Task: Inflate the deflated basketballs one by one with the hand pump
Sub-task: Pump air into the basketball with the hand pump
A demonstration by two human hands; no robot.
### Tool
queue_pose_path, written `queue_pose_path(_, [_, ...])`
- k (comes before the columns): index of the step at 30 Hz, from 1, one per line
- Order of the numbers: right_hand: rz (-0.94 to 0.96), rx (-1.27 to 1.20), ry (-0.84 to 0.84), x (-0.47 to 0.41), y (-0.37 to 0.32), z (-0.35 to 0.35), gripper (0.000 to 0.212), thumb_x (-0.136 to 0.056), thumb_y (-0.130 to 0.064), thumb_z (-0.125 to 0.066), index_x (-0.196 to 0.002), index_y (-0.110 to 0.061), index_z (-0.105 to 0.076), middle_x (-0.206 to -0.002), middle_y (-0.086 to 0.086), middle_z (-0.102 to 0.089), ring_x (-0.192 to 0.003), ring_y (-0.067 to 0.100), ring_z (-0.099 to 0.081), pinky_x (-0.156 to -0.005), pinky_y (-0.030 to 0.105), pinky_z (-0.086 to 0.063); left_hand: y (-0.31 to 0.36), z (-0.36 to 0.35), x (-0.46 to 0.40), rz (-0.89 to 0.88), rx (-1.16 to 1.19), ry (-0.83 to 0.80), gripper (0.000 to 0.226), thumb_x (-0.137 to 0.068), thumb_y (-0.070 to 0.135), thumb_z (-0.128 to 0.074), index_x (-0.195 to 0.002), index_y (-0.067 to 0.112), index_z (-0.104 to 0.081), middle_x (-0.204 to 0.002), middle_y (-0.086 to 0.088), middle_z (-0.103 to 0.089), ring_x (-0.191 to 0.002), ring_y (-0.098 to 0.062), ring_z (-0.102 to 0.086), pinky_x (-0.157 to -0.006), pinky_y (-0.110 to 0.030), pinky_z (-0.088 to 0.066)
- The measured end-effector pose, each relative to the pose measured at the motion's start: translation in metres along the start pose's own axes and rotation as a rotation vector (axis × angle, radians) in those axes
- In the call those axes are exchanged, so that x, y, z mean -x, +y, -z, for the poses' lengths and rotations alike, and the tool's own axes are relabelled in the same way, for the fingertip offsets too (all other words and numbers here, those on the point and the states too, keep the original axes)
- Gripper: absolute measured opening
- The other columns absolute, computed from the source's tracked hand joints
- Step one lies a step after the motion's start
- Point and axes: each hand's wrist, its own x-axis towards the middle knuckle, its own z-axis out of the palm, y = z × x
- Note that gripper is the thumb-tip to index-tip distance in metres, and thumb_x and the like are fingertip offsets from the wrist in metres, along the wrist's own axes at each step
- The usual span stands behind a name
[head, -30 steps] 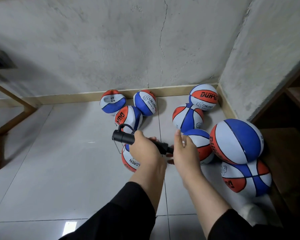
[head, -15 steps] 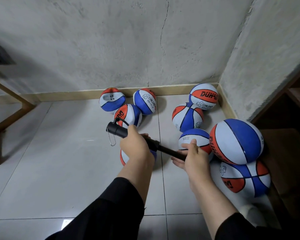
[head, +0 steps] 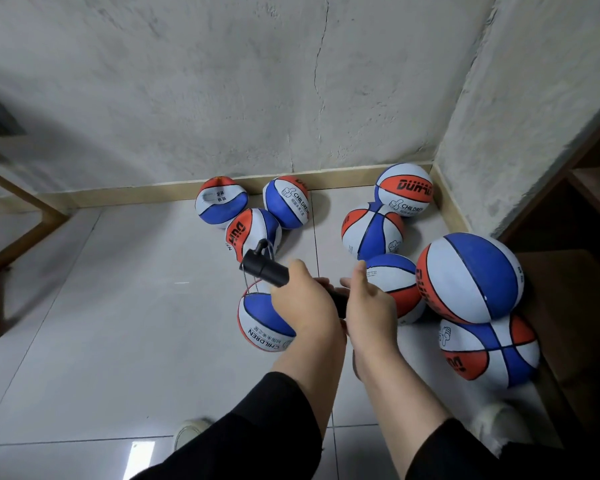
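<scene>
Both hands (head: 305,306) (head: 369,306) grip the pump (head: 265,270) above a basketball (head: 260,322)

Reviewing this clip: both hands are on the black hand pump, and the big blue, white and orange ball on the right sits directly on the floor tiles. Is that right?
Not quite. In the head view the big ball rests on top of another basketball, not directly on the floor tiles. The rest holds: the left hand and right hand both grip the black hand pump.

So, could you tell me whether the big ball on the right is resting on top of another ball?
Yes, the large ball by the right wall sits on top of a lower ball, clear of the floor tiles.
</scene>
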Motion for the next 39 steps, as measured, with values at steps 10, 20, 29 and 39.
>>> queue_pose_path(10, [-0.074, -0.102, 0.027, -0.017, 0.022, 0.011, 0.049, -0.101, -0.052, -0.056, -0.085, -0.009, -0.075, -0.082, 0.011, -0.078, -0.07, 0.032, -0.077, -0.07, 0.048, -0.065, 0.028, 0.013, -0.021, -0.007, -0.003, 0.048, 0.027, -0.09, 0.03, -0.057, -0.094, 0.004, -0.059, -0.064, -0.01, -0.065, -0.055, -0.025, -0.06, -0.05, -0.032, -0.056])
queue_pose_path(20, [-0.079, -0.165, 0.049, -0.012, 0.017, 0.016, 0.05, -0.1, -0.057, -0.054, -0.085, -0.012, -0.07, -0.086, 0.01, -0.076, -0.08, 0.027, -0.075, -0.068, 0.042, -0.064, 0.027, 0.01, -0.022, 0.018, -0.014, 0.046, 0.032, -0.082, 0.037, -0.055, -0.092, 0.008, -0.061, -0.065, -0.008, -0.066, -0.06, -0.029, -0.063, -0.066, -0.053, -0.061])
queue_pose_path(29, [0.068, 0.08, 0.003, 0.004, 0.001, -0.002, 0.051, -0.107, -0.048, -0.04, -0.099, -0.015, -0.079, -0.09, -0.001, -0.073, -0.081, 0.013, -0.064, -0.065, 0.027, -0.048, 0.002, 0.006, 0.003, 0.016, -0.015, 0.013, 0.023, -0.084, 0.026, -0.055, -0.09, 0.004, -0.058, -0.06, -0.01, -0.061, -0.055, -0.028, -0.059, -0.055, -0.038, -0.054])
queue_pose_path(39, [-0.099, -0.165, 0.089, -0.023, 0.02, 0.028, 0.047, -0.105, -0.042, -0.053, -0.088, -0.001, -0.071, -0.089, 0.023, -0.075, -0.075, 0.037, -0.077, -0.064, 0.039, -0.062, 0.041, 0.019, -0.035, -0.033, 0.012, 0.074, 0.019, -0.095, 0.028, -0.057, -0.085, 0.012, -0.055, -0.06, -0.005, -0.064, -0.056, -0.021, -0.059, -0.043, -0.023, -0.048])
